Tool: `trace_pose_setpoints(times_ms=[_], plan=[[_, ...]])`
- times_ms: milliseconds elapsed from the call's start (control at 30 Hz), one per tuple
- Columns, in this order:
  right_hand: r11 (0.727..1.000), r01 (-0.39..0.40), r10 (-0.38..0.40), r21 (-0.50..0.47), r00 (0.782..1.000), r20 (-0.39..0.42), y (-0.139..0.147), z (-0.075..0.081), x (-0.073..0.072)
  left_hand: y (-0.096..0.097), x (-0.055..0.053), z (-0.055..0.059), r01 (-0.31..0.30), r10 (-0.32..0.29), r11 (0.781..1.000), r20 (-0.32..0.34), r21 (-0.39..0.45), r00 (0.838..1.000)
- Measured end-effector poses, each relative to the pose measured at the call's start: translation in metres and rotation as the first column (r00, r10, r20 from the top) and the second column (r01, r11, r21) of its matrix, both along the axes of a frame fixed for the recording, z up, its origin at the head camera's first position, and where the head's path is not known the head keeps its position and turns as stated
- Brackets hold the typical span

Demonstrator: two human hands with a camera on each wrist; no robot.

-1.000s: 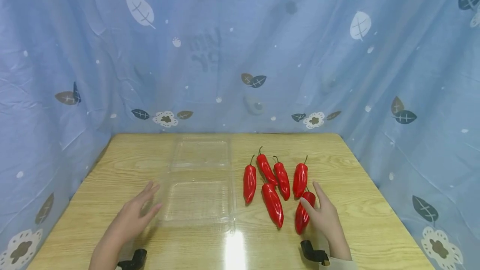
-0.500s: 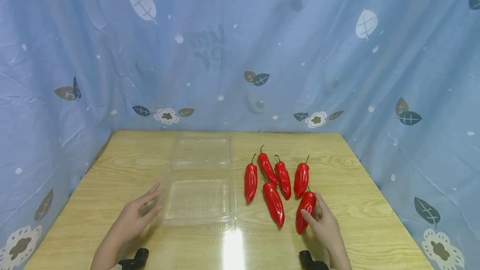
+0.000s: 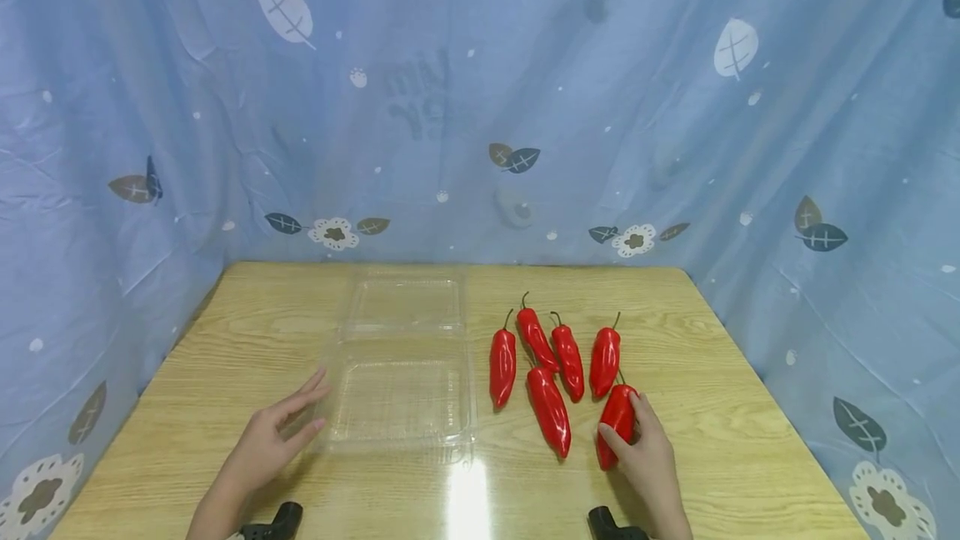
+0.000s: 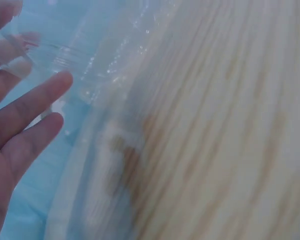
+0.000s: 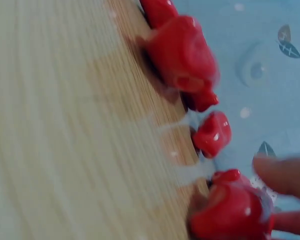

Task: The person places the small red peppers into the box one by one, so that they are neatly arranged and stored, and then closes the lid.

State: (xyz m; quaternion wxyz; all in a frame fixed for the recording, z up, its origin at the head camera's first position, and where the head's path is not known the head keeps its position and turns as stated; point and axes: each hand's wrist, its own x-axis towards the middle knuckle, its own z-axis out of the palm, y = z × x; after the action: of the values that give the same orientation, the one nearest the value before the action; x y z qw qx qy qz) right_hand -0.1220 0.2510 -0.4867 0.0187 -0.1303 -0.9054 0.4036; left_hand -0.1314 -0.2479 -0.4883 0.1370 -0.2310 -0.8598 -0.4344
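Observation:
At the right of the table my right hand [image 3: 647,448] pinches a red chili pepper [image 3: 618,415], thumb on its left side and fingers on its right. In the right wrist view, fingers [image 5: 292,220] lie against this chili pepper [image 5: 230,215]. My left hand [image 3: 262,444] is held at the left edge of a clear plastic clamshell box [image 3: 472,394], thumb and fingers spread and relaxed. The left wrist view has the left hand [image 4: 15,130] with some fingertips seen through the clear plastic [image 4: 100,65].
Several more red chili peppers lie left of and behind the right hand, among them one with its tip near the front [image 3: 549,411] and one just behind the pinched one [image 3: 605,361]. The box's lid part [image 3: 405,302] lies flat behind its base. A blue curtain [image 3: 450,107] surrounds the table.
The right hand's fingers have closed in on the nearest chili pepper, which has turned and shifted slightly to the right. The left hand has edged slightly closer to the box.

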Motion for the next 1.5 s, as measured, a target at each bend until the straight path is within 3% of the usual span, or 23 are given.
trace_pose_setpoints(times_ms=[167,400,900,1500], plan=[[0.998,0.033,-0.032,0.046,0.999,-0.04,-0.0043,-0.0004,-0.0001,0.0007,-0.0006,-0.005,0.021,-0.022,0.997,0.004,0.074,1.0],[0.996,0.086,-0.087,-0.011,0.996,-0.03,-0.0031,-0.0029,0.0005,0.0028,-0.0017,-0.0087,0.038,-0.034,0.989,-0.03,0.142,0.999],[0.973,0.146,-0.142,-0.179,0.989,0.032,0.0019,-0.0025,-0.0003,0.0039,-0.0016,-0.0062,0.046,-0.044,0.988,-0.016,0.149,0.999],[0.918,0.212,-0.253,-0.334,0.964,-0.082,-0.0015,0.0062,0.0047,0.0038,-0.0013,-0.0074,0.06,-0.057,0.985,-0.024,0.165,0.998]])
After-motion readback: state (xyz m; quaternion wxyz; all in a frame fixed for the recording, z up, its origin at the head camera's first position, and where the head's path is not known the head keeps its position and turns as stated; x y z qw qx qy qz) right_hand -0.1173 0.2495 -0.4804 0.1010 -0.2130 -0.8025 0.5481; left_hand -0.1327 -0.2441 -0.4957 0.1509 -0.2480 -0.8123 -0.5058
